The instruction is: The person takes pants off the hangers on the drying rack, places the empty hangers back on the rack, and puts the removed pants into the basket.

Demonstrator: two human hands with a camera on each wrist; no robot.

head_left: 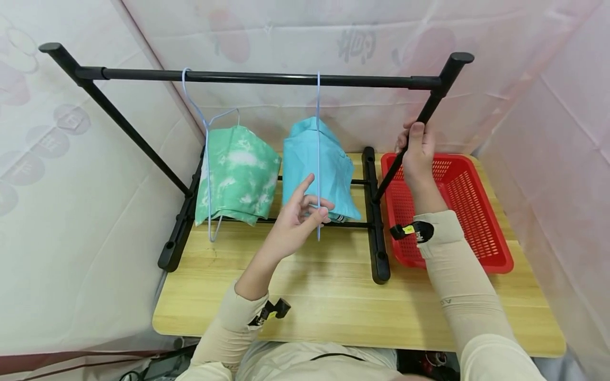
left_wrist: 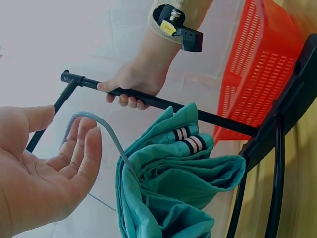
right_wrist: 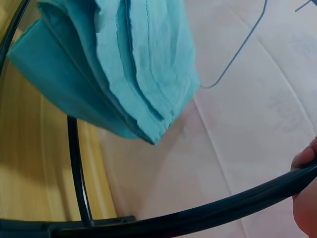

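A light-blue wire hanger (head_left: pixel 318 100) hangs from the top bar of a black clothes rack (head_left: pixel 257 77), with folded turquoise cloth (head_left: pixel 300 148) draped over it. Beside this hanger's lower end is my left hand (head_left: pixel 290 225), palm up with fingers loosely bent. In the left wrist view its fingers (left_wrist: pixel 92 148) lie against or close to the curved hanger end; contact is hard to tell. My right hand (head_left: pixel 419 153) grips the rack's right slanted post. Further left, green-and-white patterned cloth (head_left: pixel 243 174) hangs on a second light-blue hanger (head_left: pixel 207 159).
A red perforated basket (head_left: pixel 502 254) stands right of the rack, partly behind the right forearm. The rack's black feet (head_left: pixel 379 259) rest on a wooden table (head_left: pixel 333 307). Pale printed curtains (head_left: pixel 71 211) enclose the left, back and right sides.
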